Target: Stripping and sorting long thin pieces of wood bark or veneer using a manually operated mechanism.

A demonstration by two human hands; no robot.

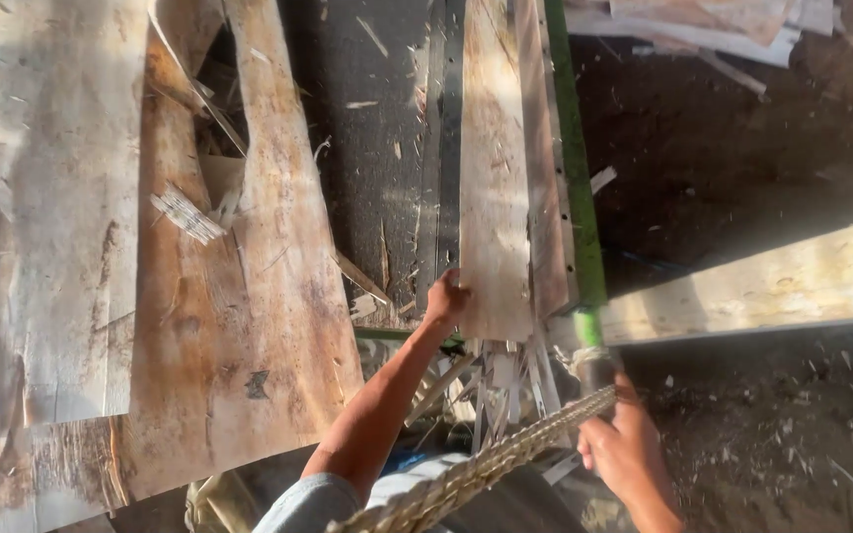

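Observation:
My left hand (444, 298) reaches forward and grips the near edge of a pale wood veneer strip (494, 178) that lies on a machine bed beside a green metal rail (575, 168). My right hand (624, 449) is closed around a dark lever handle (596, 370) with a green upper end, where a thick braided rope (476, 474) is tied. The rope runs down-left past my left sleeve.
Large veneer sheets (239, 326) lie stacked at the left, torn in places. A dark conveyor surface (367, 148) carries wood slivers. Thin offcut strips (505, 390) hang below the bed. A long pale sheet (772, 286) extends right over a littered dirt floor (772, 434).

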